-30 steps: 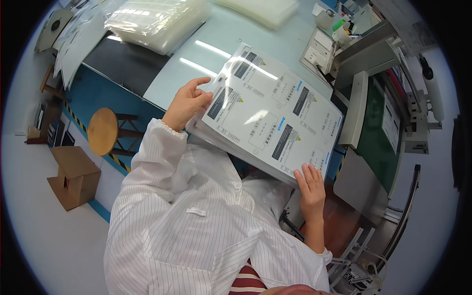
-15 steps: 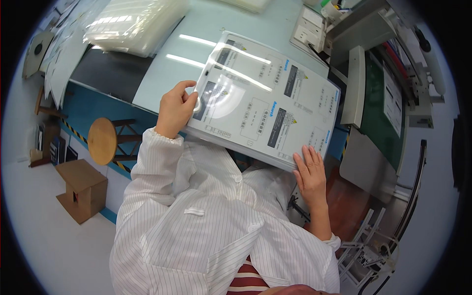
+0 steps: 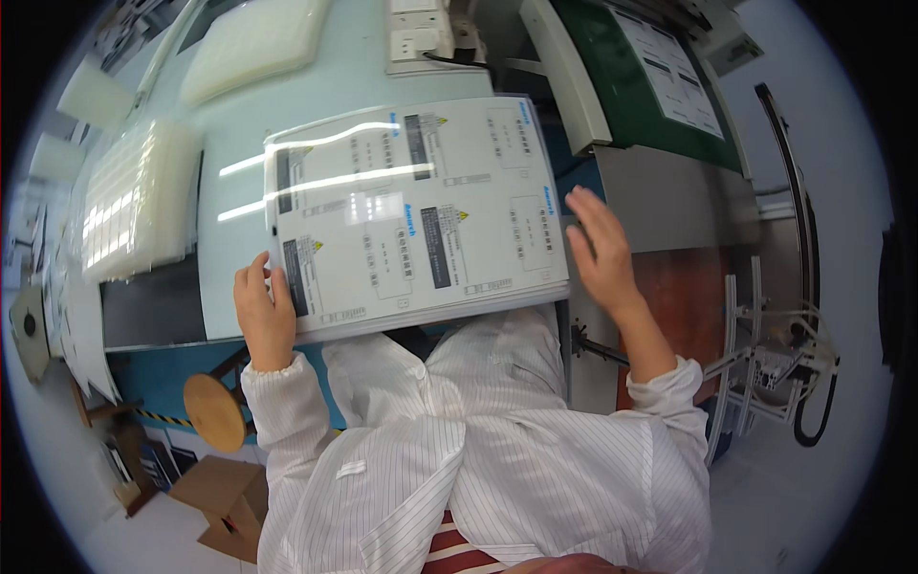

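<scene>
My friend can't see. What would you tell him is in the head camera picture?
A person in a white striped coat holds a stack of printed label sheets on a pale table. The left hand grips its corner, and the right hand is open by its right edge.

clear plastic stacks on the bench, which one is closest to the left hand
The ribbed stack at the bench's left edge, just above and left of the left hand. The flatter stack lies farther off, near the top of the view.

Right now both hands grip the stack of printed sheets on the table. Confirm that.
Not quite. Only the left hand grips the stack of printed sheets, at its near left corner. The right hand is open beside the stack's right edge, gripping nothing. The head view shows it.
</scene>
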`<state>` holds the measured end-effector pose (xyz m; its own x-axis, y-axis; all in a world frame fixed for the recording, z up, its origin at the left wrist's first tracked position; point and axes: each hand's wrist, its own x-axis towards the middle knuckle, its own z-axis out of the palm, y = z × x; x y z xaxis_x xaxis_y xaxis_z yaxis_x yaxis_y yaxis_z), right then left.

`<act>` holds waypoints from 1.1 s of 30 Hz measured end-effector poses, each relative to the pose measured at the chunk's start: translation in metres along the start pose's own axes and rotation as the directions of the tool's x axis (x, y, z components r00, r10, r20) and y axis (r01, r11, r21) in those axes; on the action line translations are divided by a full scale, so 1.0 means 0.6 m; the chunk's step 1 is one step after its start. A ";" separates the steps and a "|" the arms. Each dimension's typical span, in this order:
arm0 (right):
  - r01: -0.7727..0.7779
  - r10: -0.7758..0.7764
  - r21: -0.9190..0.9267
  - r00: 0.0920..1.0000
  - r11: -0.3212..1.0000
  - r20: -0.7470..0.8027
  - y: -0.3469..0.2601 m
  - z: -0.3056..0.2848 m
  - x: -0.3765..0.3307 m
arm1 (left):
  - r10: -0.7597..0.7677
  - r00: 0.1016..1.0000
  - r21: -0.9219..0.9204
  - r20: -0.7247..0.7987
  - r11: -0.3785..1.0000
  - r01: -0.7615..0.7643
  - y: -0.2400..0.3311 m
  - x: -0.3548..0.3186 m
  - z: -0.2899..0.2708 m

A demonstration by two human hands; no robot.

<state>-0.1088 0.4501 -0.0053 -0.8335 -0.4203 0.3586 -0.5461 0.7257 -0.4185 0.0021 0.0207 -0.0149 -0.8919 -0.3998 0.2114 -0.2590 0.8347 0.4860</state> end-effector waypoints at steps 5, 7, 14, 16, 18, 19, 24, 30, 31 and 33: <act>-0.300 0.243 -0.257 0.942 0.919 -0.233 0.200 -0.004 0.023 | 0.002 1.000 0.033 -0.013 0.999 -0.001 0.000 0.010 0.025; -0.462 0.385 -0.401 0.885 0.791 -0.262 0.274 -0.005 0.021 | 0.048 0.998 0.037 0.026 0.998 -0.049 -0.002 0.015 0.030; -0.662 0.503 -0.399 0.746 0.634 -0.437 0.419 -0.034 0.023 | 0.039 0.999 0.148 -0.023 0.988 -0.035 0.000 0.023 0.059; -0.676 0.501 -0.404 0.733 0.616 -0.461 0.434 -0.040 0.030 | -0.006 1.000 0.157 -0.031 0.988 0.011 0.002 0.023 0.065; -0.673 0.485 -0.414 0.734 0.613 -0.475 0.445 -0.045 0.036 | 0.003 0.999 0.166 -0.035 0.986 0.003 0.003 0.023 0.067; -0.666 0.469 -0.446 0.742 0.597 -0.479 0.450 -0.047 0.040 | -0.019 0.999 0.160 -0.047 0.987 0.026 0.003 0.023 0.067; -0.670 0.452 -0.447 0.736 0.593 -0.504 0.472 -0.057 0.055 | -0.024 0.999 0.149 -0.042 0.988 0.030 0.006 0.025 0.066; -0.706 0.495 -0.477 0.707 0.523 -0.504 0.488 -0.060 0.065 | -0.029 0.999 0.162 -0.030 0.986 0.033 0.007 0.026 0.067; -0.725 0.522 -0.489 0.689 0.486 -0.503 0.489 -0.060 0.067 | -0.031 0.999 0.170 -0.027 0.985 0.035 0.007 0.026 0.067; -0.718 0.508 -0.485 0.697 0.500 -0.507 0.490 -0.060 0.071 | -0.037 0.999 0.166 -0.028 0.985 0.041 0.007 0.027 0.066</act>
<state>-0.3020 0.6653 -0.0833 -0.8152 0.3519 0.4600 0.3662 0.9285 -0.0614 -0.0281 0.0327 -0.0433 -0.8709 -0.4408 0.2172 -0.3533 0.8689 0.3467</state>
